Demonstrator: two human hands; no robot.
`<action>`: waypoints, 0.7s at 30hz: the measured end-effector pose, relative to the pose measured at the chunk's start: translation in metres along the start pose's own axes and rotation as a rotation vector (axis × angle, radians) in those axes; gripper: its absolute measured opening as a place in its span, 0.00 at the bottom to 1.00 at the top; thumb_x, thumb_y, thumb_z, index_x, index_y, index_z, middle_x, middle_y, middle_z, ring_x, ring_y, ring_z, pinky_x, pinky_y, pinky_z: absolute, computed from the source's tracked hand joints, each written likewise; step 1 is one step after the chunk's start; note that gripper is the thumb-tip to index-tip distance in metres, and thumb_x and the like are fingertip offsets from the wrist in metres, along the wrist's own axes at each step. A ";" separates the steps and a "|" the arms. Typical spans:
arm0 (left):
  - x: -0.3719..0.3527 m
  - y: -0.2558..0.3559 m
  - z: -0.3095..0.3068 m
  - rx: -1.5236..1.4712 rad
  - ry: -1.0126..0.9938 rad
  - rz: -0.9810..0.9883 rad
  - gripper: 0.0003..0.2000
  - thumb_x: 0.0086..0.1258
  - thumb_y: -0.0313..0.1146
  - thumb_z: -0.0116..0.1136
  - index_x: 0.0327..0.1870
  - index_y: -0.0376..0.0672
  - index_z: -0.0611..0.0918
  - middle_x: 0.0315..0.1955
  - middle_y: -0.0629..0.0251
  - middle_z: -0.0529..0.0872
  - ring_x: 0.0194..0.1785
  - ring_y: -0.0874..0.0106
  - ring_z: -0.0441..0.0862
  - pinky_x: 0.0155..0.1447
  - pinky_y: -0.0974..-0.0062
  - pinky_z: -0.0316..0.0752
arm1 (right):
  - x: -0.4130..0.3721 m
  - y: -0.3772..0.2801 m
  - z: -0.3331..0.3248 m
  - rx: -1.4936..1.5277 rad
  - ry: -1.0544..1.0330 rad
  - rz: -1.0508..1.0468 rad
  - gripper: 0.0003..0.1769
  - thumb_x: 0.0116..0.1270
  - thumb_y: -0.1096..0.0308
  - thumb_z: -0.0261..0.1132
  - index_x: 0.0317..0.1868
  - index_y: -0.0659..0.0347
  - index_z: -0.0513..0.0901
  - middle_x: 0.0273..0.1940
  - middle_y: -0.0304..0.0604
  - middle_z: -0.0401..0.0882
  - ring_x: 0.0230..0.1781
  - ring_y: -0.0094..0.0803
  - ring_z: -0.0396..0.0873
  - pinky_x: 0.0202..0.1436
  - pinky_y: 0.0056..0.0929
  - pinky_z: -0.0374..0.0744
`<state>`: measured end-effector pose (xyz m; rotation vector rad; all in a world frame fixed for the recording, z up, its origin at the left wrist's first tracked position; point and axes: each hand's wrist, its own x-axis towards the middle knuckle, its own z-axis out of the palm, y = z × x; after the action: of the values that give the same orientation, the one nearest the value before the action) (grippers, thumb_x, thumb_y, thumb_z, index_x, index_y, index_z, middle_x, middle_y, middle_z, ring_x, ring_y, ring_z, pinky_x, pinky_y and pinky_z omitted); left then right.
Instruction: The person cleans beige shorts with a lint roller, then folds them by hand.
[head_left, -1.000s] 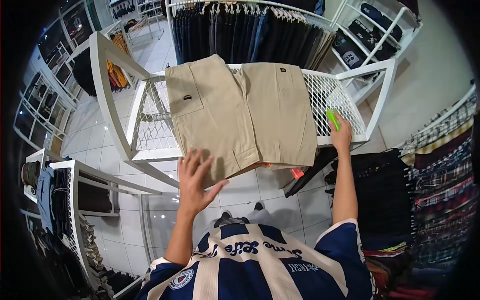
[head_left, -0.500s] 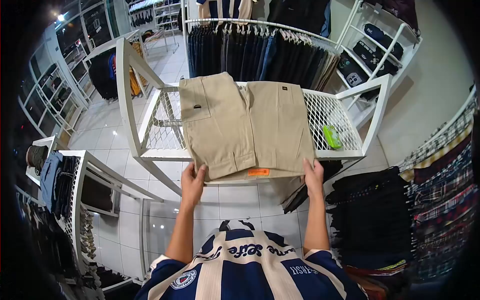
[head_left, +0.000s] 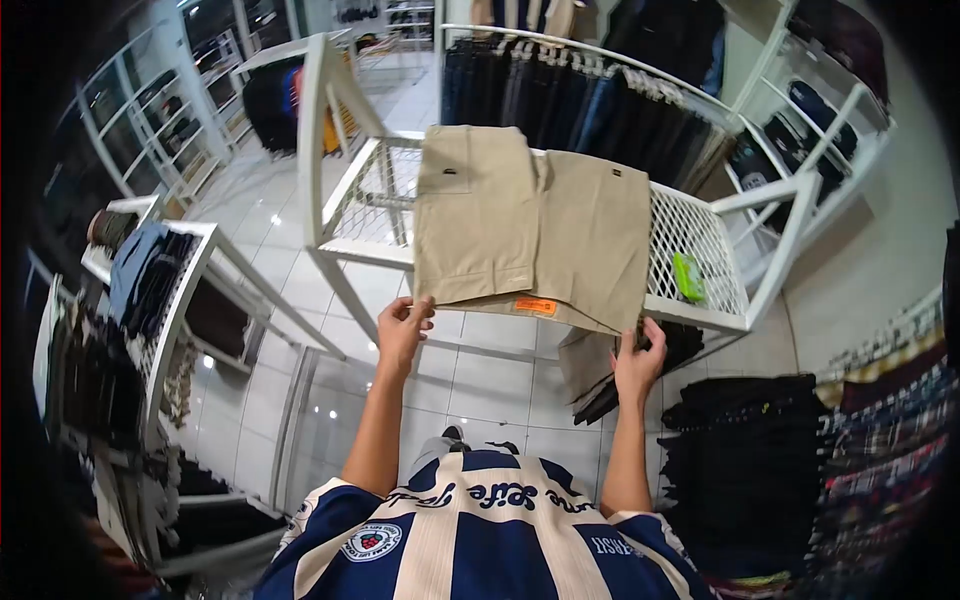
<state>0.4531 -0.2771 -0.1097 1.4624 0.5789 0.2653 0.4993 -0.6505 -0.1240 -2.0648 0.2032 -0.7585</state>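
Note:
Beige shorts (head_left: 590, 230) lie spread over a white mesh rack, their waistband edge hanging over the near side. An orange label (head_left: 536, 306) shows inside the waistband, and small dark tags sit on both legs. My left hand (head_left: 402, 330) is closed on the left corner of the waistband, thumb and fingers pinched together. At the right corner, my right hand (head_left: 638, 362) pinches the cloth between thumb and fingers, its other fingers curled.
The white mesh rack (head_left: 745, 325) has upright end frames. A bright green packet (head_left: 688, 277) lies on its right side. Folded trousers hang below. Hanging jeans (head_left: 560, 95) stand behind, folded clothes (head_left: 150, 265) are at left, and dark garments (head_left: 740, 460) at right.
My view has turned and tilted, so the rack and shorts appear farther right and higher. The waistband's right corner now hangs lower than the left; both hands stay at its corners.

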 end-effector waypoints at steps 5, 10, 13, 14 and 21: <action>-0.056 -0.043 -0.023 -0.078 0.007 -0.018 0.14 0.74 0.42 0.65 0.48 0.38 0.85 0.34 0.64 0.89 0.33 0.79 0.83 0.34 0.81 0.77 | -0.059 -0.082 0.001 0.160 -0.217 -0.072 0.25 0.66 0.70 0.70 0.62 0.64 0.77 0.48 0.45 0.76 0.22 0.28 0.66 0.32 0.29 0.70; -0.133 -0.071 -0.071 -0.058 0.171 -0.095 0.17 0.75 0.46 0.63 0.48 0.38 0.85 0.35 0.64 0.90 0.35 0.77 0.85 0.37 0.78 0.78 | -0.141 -0.100 0.046 0.317 -0.725 -0.158 0.20 0.66 0.73 0.70 0.58 0.63 0.80 0.48 0.45 0.77 0.22 0.27 0.68 0.30 0.29 0.71; -0.163 -0.072 -0.108 -0.087 0.316 -0.084 0.17 0.76 0.46 0.63 0.48 0.39 0.85 0.35 0.64 0.89 0.36 0.77 0.85 0.38 0.78 0.78 | -0.175 -0.126 0.066 0.434 -1.015 -0.202 0.17 0.66 0.74 0.70 0.55 0.62 0.83 0.47 0.44 0.78 0.21 0.26 0.71 0.30 0.26 0.74; -0.169 -0.071 -0.121 -0.097 0.365 -0.097 0.16 0.76 0.45 0.62 0.48 0.39 0.85 0.35 0.65 0.89 0.36 0.77 0.84 0.38 0.78 0.77 | -0.183 -0.138 0.071 0.450 -1.037 -0.232 0.17 0.66 0.74 0.70 0.55 0.62 0.83 0.47 0.44 0.78 0.21 0.26 0.71 0.30 0.26 0.74; -0.191 -0.079 -0.197 -0.196 0.594 -0.084 0.15 0.76 0.45 0.62 0.48 0.40 0.84 0.35 0.66 0.89 0.38 0.76 0.85 0.39 0.78 0.77 | -0.255 -0.217 0.130 0.486 -1.487 -0.358 0.13 0.67 0.72 0.70 0.51 0.63 0.85 0.43 0.43 0.83 0.26 0.23 0.76 0.32 0.23 0.77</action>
<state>0.1778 -0.2145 -0.1480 1.1577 1.0570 0.6826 0.3420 -0.3276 -0.1149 -1.6925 -1.0716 0.6119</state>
